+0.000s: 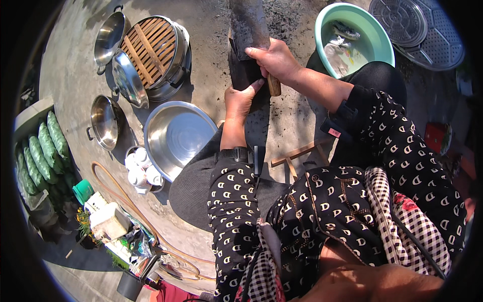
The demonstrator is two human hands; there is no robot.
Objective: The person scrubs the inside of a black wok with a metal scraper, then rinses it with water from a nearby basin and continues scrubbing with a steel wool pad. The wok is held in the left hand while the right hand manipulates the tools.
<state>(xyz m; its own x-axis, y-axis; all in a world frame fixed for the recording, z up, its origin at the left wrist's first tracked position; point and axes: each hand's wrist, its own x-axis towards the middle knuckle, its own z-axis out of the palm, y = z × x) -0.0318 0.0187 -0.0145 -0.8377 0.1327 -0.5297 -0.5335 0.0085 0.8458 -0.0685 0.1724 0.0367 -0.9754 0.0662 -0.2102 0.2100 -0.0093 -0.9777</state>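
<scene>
Out in front of me is a broad, soot-grey metal piece (249, 28), running past the top edge of the view; I cannot tell its exact kind. My right hand (278, 62) is wrapped around a wooden handle (274, 86) at its near end, the thumb lying on the metal. Under it shows a darker flat piece (241, 73), partly in shadow. My left hand (240, 99) grips the near end of that dark piece, thumb reaching across it, most fingers hidden.
By my left knee lies a wide steel basin (183, 130), near a pot of white cups (142, 170). Beyond stand a steamer with a slatted wooden rack (151, 49) and steel pans (105, 120). A green tub of water (356, 53) and perforated steamer trays (434, 41) are on my right.
</scene>
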